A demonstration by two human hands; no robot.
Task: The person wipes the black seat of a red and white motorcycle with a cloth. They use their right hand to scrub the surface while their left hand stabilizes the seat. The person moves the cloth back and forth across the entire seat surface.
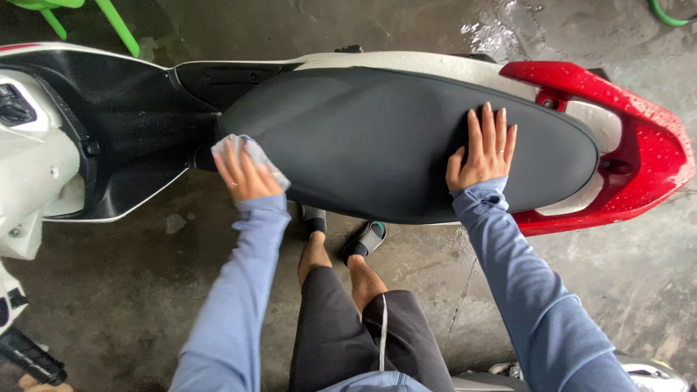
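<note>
Wet grey concrete floor [145, 290] spreads under me, dark with damp patches and a puddle glinting beyond my right hand. A scooter [43, 167] stands crosswise in front of me, its long black seat [377, 145] filling the space between my two hands.

My left hand [243, 174] presses a pale cloth [250, 152] against the front tip of the seat, fingers spread flat over the rag and pinning it down rather than balled around it. The cloth pokes out past my fingertips and along the thumb side. Just beyond that hand, to its left, lies the scooter's black footwell [131, 138], edged by white body panels [33, 181].

My right hand [483, 152] lies open, palm down, on the rear part of the seat, fingers stretched and slightly fanned, gripping nothing. Just past its fingertips and to its right runs the red tail piece [653, 145], beaded with water drops, wrapping round the seat's back end. A white panel strip shows along the far edge of the seat, also spotted with drops.

Both my arms are in light blue sleeves [239, 305]. Below and between my hands are my legs in dark shorts [341, 334] and my feet in black sandals [367, 238], close to the scooter's near side. Far beyond my left hand, green plastic legs [116, 25] of some furniture stand on the floor; far beyond my right, a bit of green hose [664, 14] curves at the corner.
</note>
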